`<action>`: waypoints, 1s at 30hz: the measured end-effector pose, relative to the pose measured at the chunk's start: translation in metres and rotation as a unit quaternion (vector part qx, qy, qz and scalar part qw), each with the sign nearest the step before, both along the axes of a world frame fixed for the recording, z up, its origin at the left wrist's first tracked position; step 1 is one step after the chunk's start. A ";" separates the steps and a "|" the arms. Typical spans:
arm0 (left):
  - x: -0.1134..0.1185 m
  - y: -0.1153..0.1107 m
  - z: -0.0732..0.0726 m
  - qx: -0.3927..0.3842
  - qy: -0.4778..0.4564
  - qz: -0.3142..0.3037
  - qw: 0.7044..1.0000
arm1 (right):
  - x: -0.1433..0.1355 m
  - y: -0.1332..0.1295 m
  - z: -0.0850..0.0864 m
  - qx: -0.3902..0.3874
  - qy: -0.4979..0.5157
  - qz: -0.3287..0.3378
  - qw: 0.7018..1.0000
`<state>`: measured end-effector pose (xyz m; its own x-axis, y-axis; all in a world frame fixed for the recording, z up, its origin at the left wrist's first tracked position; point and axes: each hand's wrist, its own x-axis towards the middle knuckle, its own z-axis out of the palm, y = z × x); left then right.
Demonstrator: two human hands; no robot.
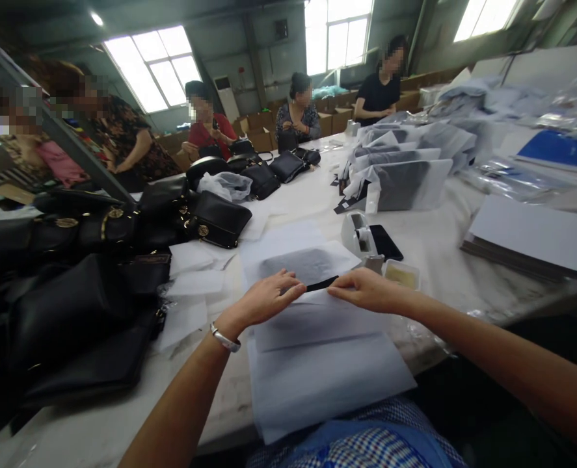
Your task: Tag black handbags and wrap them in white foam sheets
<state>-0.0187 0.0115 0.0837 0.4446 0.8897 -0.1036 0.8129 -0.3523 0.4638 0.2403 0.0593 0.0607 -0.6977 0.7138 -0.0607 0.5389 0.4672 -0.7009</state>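
Observation:
White tissue paper (334, 387) lies at the table's front edge, with a dark shape showing through its layers. A narrow black strip (322, 284) shows between my two hands. My left hand (271, 296) rests on the paper at the strip's left end, its fingers stretched out. My right hand (359, 290) pinches the paper edge at the strip's right end, thumb against fingers. A white tape dispenser (359, 235) stands just beyond my right hand, beside a black phone (386, 242) and a small clear tray (402, 275).
Black handbags (220, 218) crowd the table's left side. Loose white sheets (188, 286) lie beside them. Paper-wrapped bags (405, 185) stand at the back right, near a stack of boards (532, 234). Several people are beyond the table and at the left.

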 end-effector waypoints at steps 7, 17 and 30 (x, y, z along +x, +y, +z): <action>0.000 0.004 -0.006 0.010 -0.014 0.022 1.000 | -0.004 0.009 -0.007 0.079 0.015 -0.006 0.997; -0.001 0.012 -0.012 0.055 -0.048 0.049 0.996 | -0.005 -0.042 -0.055 0.459 0.032 -0.025 0.887; -0.002 0.006 -0.027 0.111 -0.068 0.077 0.988 | -0.005 0.005 -0.022 0.434 0.029 -0.058 0.899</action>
